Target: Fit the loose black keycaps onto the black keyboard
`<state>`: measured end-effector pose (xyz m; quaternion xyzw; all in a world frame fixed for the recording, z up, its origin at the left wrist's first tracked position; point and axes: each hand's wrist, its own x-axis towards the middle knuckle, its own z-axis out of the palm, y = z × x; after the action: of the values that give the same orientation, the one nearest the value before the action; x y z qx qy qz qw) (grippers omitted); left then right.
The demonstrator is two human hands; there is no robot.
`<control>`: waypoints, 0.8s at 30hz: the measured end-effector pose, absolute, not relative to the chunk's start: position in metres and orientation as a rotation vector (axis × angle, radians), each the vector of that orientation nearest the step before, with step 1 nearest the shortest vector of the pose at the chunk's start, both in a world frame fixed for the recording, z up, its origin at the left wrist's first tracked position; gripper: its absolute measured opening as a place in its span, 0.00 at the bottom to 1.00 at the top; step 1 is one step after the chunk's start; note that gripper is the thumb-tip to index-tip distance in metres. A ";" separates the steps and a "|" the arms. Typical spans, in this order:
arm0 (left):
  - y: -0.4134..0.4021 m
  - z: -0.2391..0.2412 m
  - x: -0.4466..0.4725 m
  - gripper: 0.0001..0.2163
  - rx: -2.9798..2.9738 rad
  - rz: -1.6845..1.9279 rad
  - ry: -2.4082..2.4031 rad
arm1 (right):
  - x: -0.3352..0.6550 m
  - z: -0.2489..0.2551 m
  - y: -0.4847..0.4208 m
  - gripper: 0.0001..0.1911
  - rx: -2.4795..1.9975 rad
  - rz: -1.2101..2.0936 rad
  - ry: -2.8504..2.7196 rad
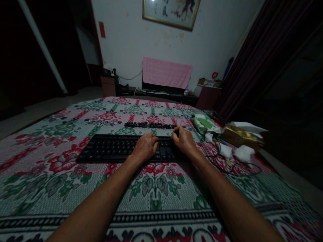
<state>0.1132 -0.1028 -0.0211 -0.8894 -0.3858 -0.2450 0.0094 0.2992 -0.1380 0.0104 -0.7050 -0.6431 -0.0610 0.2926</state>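
Note:
A black keyboard (108,148) lies flat on the patterned cloth in front of me. My left hand (145,146) rests over its middle, fingers bent together toward the far edge and the thumb on the right; the fingertips are partly hidden. Over the keyboard's right end, my right hand (183,139) is closed in a pinch on a thin stick-like thing (180,121) pointing up, too fine and dim to name. Just beyond the keyboard runs a row of small loose black pieces that look like keycaps (148,125), its right end close to my right hand.
To the right are a green-and-white soft pack (205,124), a gold tissue box (238,135), crumpled white tissues (244,153) and a dark cable (222,169). The flowered cloth (63,181) covers the whole surface. A pink towel (166,72) hangs at the far wall.

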 end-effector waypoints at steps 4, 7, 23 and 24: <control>-0.103 -0.020 0.113 0.12 -2.779 -0.766 -1.222 | 0.299 0.011 -0.140 0.14 -2.102 -0.186 -1.709; -0.103 -0.020 0.114 0.12 -2.777 -0.755 -1.238 | 0.300 0.012 -0.141 0.14 -2.164 -0.118 -1.692; -0.104 -0.018 0.113 0.12 -2.787 -0.791 -1.242 | 0.318 0.015 -0.131 0.10 -1.661 0.392 -1.414; -0.104 -0.018 0.113 0.12 -2.782 -0.833 -1.228 | 0.312 0.017 -0.133 0.10 -1.600 0.456 -1.393</control>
<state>0.1131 -0.1038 -0.0180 -0.8822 -0.3896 -0.2643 -0.0057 0.3119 -0.1328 0.0169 -0.6522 -0.5678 0.1857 0.4667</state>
